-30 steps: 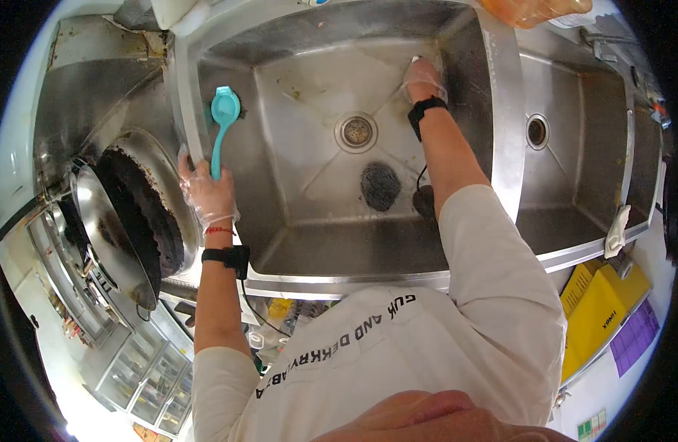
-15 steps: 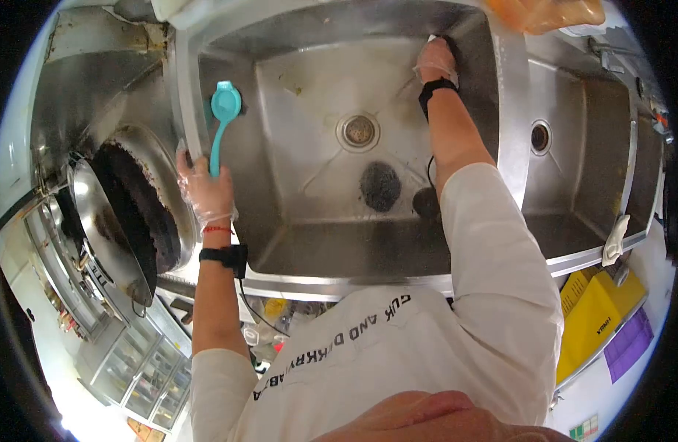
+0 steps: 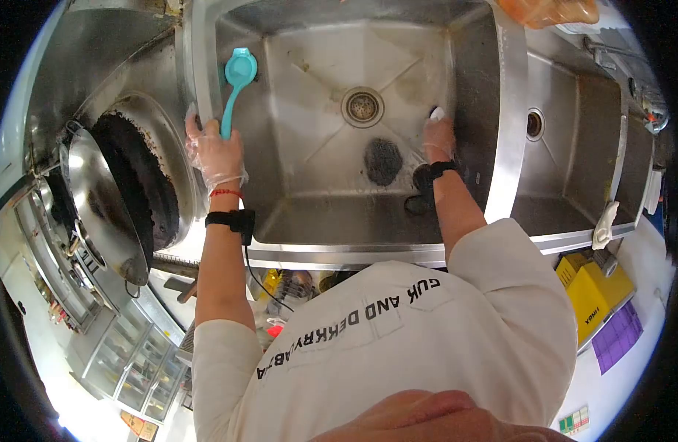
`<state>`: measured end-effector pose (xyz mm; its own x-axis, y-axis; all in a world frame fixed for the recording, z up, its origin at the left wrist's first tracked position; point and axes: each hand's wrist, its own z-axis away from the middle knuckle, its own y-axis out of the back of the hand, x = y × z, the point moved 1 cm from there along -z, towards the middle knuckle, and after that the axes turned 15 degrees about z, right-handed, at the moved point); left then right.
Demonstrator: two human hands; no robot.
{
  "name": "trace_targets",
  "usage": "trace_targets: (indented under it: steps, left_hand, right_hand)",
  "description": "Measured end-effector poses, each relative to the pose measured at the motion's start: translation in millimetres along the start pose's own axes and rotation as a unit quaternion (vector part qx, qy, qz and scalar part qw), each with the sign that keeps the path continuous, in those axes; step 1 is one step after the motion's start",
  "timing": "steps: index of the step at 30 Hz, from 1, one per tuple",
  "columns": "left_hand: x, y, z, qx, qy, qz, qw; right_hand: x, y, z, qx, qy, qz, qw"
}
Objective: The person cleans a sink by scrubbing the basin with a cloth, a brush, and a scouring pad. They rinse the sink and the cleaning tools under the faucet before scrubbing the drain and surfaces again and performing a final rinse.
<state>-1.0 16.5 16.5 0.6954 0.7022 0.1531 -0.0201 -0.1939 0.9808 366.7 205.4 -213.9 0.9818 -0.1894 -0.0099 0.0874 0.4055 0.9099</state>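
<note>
My left hand [image 3: 215,151], in a clear plastic glove, is at the left rim of the sink [image 3: 324,59]. It is closed on the handle of a turquoise ladle [image 3: 241,70], whose bowl points away over the sink's left wall. My right hand [image 3: 439,138], also gloved, is low in the right side of the basin, its fingers curled around a small white thing [image 3: 436,114] that I cannot make out. A dark oval patch [image 3: 383,162] lies on the sink floor between the drain [image 3: 362,107] and the near wall.
Left of the sink is a large blackened wok [image 3: 136,177] with a shiny metal pan [image 3: 103,191] leaning in it. A second basin [image 3: 553,169] adjoins on the right, with a white cloth [image 3: 606,225] over its front edge. An orange bag [image 3: 549,11] is at the back right.
My right hand has come from the far right corner of the basin towards me, along the right wall. My left hand keeps its hold on the ladle at the rim. The view has shifted slightly.
</note>
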Motion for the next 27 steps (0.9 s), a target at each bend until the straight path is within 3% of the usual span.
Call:
trace_targets:
  steps: [3, 5, 7, 10, 13, 14, 17, 20, 23, 27]
  left_hand:
    - [0, -1, 0, 0.007, -0.008, 0.001, 1.000]
    - [1, -3, 0, 0.009, -0.003, 0.007, 1.000]
    - [-2, -6, 0, -0.001, -0.004, 0.008, 1.000]
    - [-5, -5, 0, -0.002, -0.007, -0.004, 1.000]
    - [-7, -11, -1, 0.004, -0.005, -0.008, 1.000]
    - [-7, -10, 0, 0.003, -0.004, -0.001, 1.000]
    - [-6, -8, 0, 0.012, -0.007, 0.006, 1.000]
    - [-4, -5, 2, 0.003, 0.012, -0.006, 1.000]
    - [-1, -5, 1, -0.009, 0.025, -0.005, 1.000]
    - [-6, -6, 0, -0.013, 0.026, 0.007, 1.000]
  right_hand:
    - [12, -59, -38, -0.005, 0.066, 0.061, 0.996]
    - [-29, -6, -30, 0.071, 0.032, -0.020, 0.997]
    - [-52, 13, -54, 0.068, 0.106, -0.022, 0.992]
    - [-75, 20, -70, 0.074, 0.146, -0.040, 0.986]
    - [-71, 10, -27, 0.067, 0.206, 0.099, 0.971]
    - [-63, -3, -20, 0.001, 0.203, 0.100, 0.974]
    - [-23, -7, -6, 0.002, 0.170, 0.073, 0.983]
    - [3, -3, -18, -0.054, 0.064, -0.048, 0.995]
    - [3, -37, 3, -0.009, 0.128, 0.007, 0.992]
    - [-60, -56, 69, 0.024, 0.186, 0.105, 0.977]
